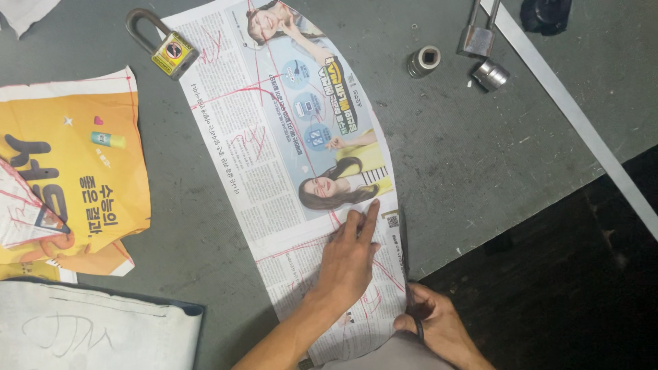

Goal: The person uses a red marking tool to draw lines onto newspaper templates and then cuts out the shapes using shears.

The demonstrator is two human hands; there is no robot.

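Note:
A long curved piece of newspaper [274, 137], marked with red pen lines, lies on the grey-green table [466, 151]. My left hand [349, 264] presses flat on its lower part, fingers spread and pointing up. My right hand [442, 329] sits at the table's front edge and grips the dark handles of a pair of scissors [404, 253]. The blades run up along the paper's right edge, just right of my left fingertips.
A yellow padlock [168, 48] rests on the paper's top left corner. A silver padlock [478, 34] and two metal sockets [423, 62] [490, 74] lie at the top right beside a metal strip [569, 109]. Yellow printed sheets [75, 164] and white fabric [89, 329] lie left.

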